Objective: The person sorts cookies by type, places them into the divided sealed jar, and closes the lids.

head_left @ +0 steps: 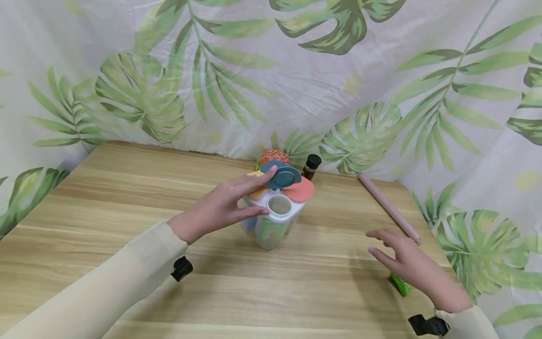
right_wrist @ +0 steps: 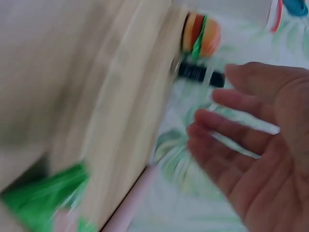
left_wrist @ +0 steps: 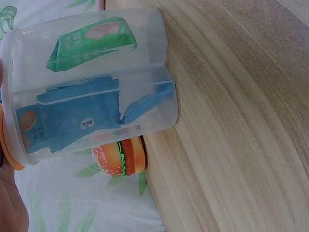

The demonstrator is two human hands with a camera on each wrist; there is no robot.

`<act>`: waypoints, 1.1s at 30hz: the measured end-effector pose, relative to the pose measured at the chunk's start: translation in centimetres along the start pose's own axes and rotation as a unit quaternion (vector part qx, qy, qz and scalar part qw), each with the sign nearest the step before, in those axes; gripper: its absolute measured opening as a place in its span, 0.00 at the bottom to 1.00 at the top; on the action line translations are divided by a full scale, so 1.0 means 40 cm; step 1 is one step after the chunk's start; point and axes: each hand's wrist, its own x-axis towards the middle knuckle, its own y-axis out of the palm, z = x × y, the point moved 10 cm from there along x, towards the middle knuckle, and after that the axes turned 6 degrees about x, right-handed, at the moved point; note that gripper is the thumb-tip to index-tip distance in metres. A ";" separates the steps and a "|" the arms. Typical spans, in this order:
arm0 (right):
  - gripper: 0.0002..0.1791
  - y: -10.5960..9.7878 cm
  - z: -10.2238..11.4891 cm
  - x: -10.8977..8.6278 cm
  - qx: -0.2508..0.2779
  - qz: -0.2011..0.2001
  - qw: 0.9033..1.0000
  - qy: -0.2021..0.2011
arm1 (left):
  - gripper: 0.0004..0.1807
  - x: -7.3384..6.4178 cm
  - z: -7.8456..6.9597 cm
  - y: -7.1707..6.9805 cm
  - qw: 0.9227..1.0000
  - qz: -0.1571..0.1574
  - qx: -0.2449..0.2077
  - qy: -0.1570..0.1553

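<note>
A clear plastic container (head_left: 267, 240) with a white top stands on the table. Its dark blue flip lid (head_left: 284, 177) is raised, showing a round opening. My left hand (head_left: 224, 202) reaches over it from the left, fingers stretched out on the raised lid and thumb at the opening's rim. Inside the container, the left wrist view shows a green packet (left_wrist: 96, 41) and blue packets (left_wrist: 82, 113) in separate compartments. My right hand (head_left: 412, 263) hangs above the right of the table, fingers loosely bent and holding nothing. Another green packet (right_wrist: 48, 198) lies below it, partly hidden in the head view.
Coral (head_left: 301, 189) and yellow-orange lids (head_left: 256, 192) flank the raised one. Behind the container sit a toy hamburger (head_left: 274, 157) and a black-capped bottle (head_left: 312, 165). A pink rod (head_left: 389, 207) lies toward the right. Leaf-patterned cloth (head_left: 237, 70) hangs along the table's back edge.
</note>
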 end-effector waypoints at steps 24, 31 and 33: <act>0.35 0.061 -0.313 -0.194 -0.002 0.099 0.946 0.309 | 0.50 -0.001 0.001 -0.003 1.000 -0.005 -0.006 0.000; 0.28 0.059 -0.319 -0.196 -0.001 0.065 0.946 0.316 | 0.50 0.000 0.001 -0.001 1.000 -0.003 -0.009 -0.002; 0.29 0.060 -0.325 -0.197 0.005 0.062 0.944 0.325 | 0.50 0.001 0.001 -0.001 1.000 -0.002 -0.010 -0.003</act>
